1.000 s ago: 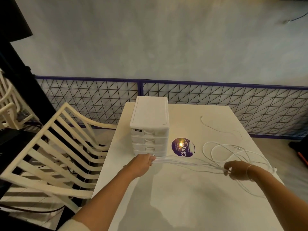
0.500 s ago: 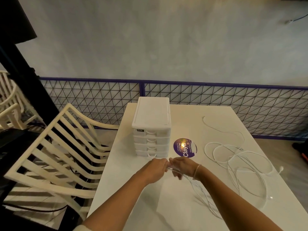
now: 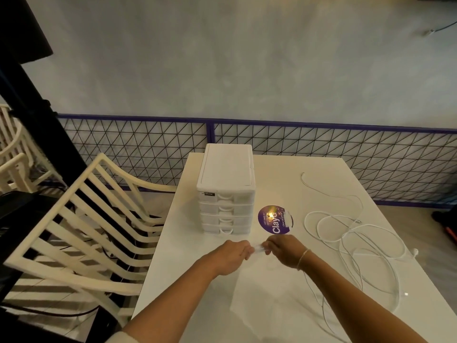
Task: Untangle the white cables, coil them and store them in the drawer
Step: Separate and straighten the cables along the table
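The drawer unit stands with all drawers closed; nothing appears stored yet. Just in front of it, the left hand pinches a bundle of cable strands, and the right hand pinches the same bundle beside it. Right of the unit, the white cables lie in loose, overlapping loops. Coiling appears started; storage remains.

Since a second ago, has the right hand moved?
Yes. The right hand went left, from beside the loose white cables to the left hand, in front of the drawer unit.
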